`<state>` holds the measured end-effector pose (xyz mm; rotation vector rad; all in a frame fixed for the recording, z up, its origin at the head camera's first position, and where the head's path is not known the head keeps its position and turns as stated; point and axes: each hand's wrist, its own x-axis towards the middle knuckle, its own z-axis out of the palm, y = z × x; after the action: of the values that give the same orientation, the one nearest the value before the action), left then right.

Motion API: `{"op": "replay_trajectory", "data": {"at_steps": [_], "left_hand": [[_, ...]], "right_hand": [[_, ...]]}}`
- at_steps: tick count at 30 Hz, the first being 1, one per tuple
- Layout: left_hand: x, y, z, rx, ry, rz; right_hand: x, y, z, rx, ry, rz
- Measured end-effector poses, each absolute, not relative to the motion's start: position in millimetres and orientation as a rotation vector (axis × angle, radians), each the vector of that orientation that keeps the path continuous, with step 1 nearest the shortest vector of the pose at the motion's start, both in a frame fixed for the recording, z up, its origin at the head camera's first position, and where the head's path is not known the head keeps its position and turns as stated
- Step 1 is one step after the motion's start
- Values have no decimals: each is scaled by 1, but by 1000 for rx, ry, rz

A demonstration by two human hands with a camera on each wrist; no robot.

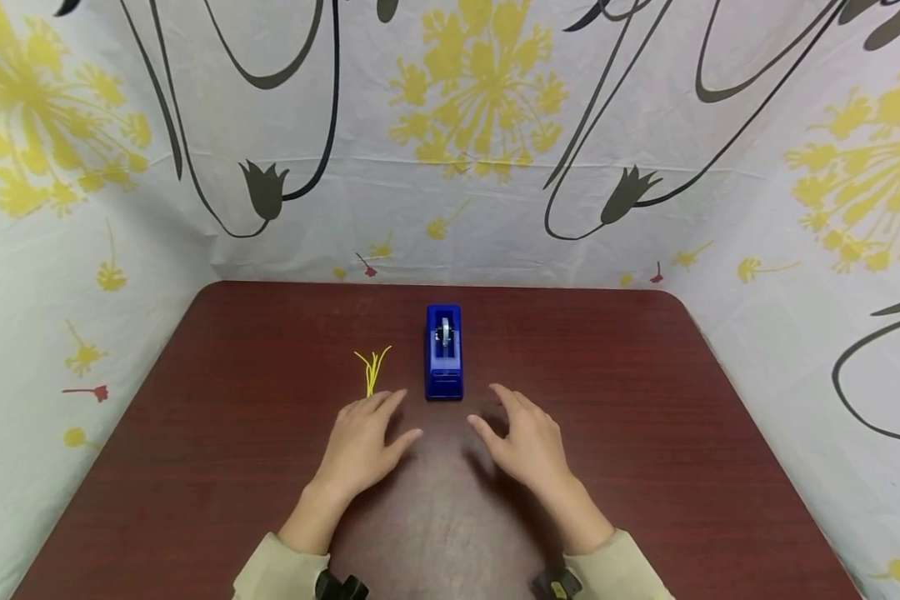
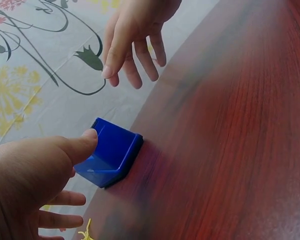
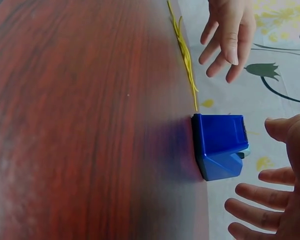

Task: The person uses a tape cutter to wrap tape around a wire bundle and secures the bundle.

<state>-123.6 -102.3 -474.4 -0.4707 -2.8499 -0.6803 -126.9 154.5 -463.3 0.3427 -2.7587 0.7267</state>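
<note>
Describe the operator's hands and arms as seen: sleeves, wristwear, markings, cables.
The left hand and right hand are bare, no gloves or rings visible. The plain light-beige fabric left sleeve and matching right sleeve end near the wrists. A black left wrist device and black right wrist device show, the latter with a small yellowish patch. No cables visible.

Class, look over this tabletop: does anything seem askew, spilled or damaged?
Nothing stands out. The blue tape dispenser stands upright on the brown table, with no visible damage. The yellow strands lie loosely bunched to its left; their far ends fan out, but that hardly looks odd.
</note>
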Motion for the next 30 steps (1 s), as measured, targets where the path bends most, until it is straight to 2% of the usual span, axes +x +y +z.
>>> {"op": "replay_trajectory", "data": {"at_steps": [30], "left_hand": [[-141, -92, -472, -527, -2839, -669]], "right_hand": [[-139, 137, -460, 416, -2704, 784]]}}
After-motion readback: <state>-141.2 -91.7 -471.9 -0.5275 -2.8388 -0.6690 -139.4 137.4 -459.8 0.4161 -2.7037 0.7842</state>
